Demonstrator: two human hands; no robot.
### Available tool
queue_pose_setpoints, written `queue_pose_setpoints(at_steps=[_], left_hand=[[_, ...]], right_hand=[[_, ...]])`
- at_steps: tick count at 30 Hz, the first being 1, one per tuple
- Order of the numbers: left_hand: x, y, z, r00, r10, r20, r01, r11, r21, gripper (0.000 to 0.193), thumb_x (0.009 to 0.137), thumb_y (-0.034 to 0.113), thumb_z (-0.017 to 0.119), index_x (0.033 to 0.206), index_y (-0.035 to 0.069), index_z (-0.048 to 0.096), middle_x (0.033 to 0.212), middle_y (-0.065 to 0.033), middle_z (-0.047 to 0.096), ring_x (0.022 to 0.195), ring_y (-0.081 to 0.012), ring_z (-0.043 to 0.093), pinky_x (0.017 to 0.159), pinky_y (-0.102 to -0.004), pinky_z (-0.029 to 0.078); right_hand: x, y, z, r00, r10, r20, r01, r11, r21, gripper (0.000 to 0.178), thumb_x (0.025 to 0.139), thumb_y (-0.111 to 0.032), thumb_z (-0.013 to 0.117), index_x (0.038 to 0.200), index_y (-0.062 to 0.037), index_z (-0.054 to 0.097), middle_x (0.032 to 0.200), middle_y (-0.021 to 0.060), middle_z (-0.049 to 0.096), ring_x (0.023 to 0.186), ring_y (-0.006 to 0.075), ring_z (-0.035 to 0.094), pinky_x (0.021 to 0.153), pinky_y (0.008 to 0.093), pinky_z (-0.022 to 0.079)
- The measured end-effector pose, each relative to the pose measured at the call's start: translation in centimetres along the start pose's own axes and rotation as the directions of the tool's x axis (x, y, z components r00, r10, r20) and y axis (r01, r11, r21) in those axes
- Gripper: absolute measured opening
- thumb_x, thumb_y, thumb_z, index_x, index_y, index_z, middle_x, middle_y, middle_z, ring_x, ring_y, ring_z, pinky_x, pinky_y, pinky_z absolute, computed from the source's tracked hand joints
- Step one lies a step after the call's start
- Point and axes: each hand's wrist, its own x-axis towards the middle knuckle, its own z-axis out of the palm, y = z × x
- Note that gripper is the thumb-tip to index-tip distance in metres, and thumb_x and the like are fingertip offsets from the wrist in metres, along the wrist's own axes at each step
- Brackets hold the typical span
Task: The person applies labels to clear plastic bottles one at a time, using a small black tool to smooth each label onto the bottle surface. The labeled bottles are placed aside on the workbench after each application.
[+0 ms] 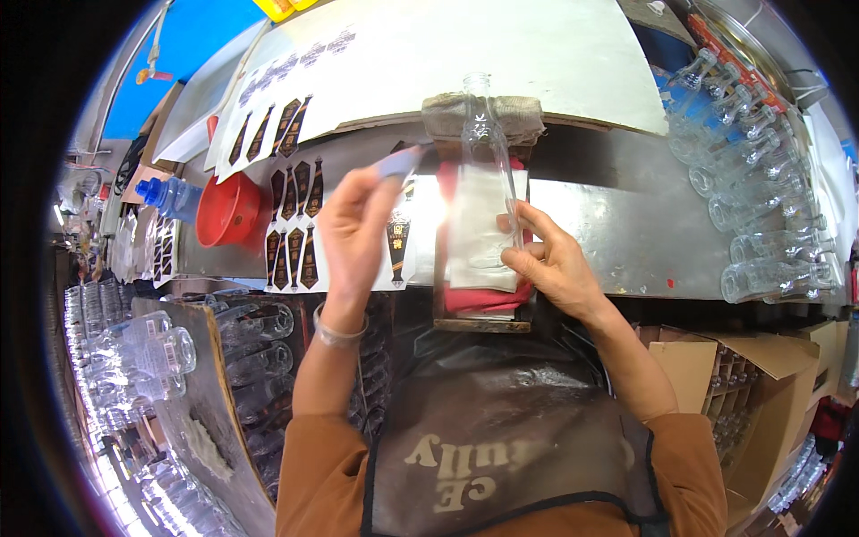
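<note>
A clear glass bottle (485, 148) lies with its neck pointing away from me, resting on a folded beige cloth (528, 109). Below the neck, its body lies over a wooden stand (483, 326) padded with white sheet and red cloth (488, 302). My right hand (555, 259) grips the bottle near its base, thumb and fingers on its right side. Raised to the left of the bottle, my left hand (358, 215) pinches a small flat pale-blue piece (400, 164), blurred by motion. Beneath that hand are sheets of black-and-gold tie-shaped labels (302, 188).
A red bowl (228, 210) and a blue-capped plastic bottle (175, 197) stand at left. Many clear glass bottles (747, 161) line the right side; others (152, 358) lie at lower left. An open cardboard box (761, 385) sits at lower right. A white board (501, 45) spans the back.
</note>
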Motion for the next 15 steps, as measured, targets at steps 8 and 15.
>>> queue_pose_setpoints(at_steps=[8, 15], left_hand=[[1.4, 1.1, 3.8, 0.673, 0.386, 0.631, -0.72, 0.537, 0.44, 0.017, 0.077, -0.003, 0.073, 0.092, 0.005, 0.068, 0.12, -0.0115, 0.072, 0.117, -0.0287, 0.067, 0.092, -0.0363, 0.056], [1.2, 0.5, 2.3, 0.715, 0.33, 0.616, -0.619, 0.708, 0.34, 0.024, 0.08, 0.018, 0.08, 0.098, 0.006, 0.069, 0.133, -0.0152, 0.063, 0.127, -0.0326, 0.059, 0.104, -0.0451, 0.048]], right_hand=[[0.3, -1.1, 0.3, 0.998, -0.048, -0.046, 0.039, 0.982, -0.185, 0.07, 0.092, -0.013, 0.071, 0.149, 0.0075, 0.036, 0.126, 0.0146, 0.062, 0.074, 0.0081, 0.06, 0.068, 0.0257, 0.052], [1.5, -2.4, -2.4, 0.993, 0.089, 0.073, -0.084, 0.994, -0.074, 0.06, 0.098, -0.026, 0.063, 0.144, 0.0066, 0.045, 0.114, 0.0141, 0.067, 0.069, 0.0088, 0.063, 0.061, 0.0243, 0.049]])
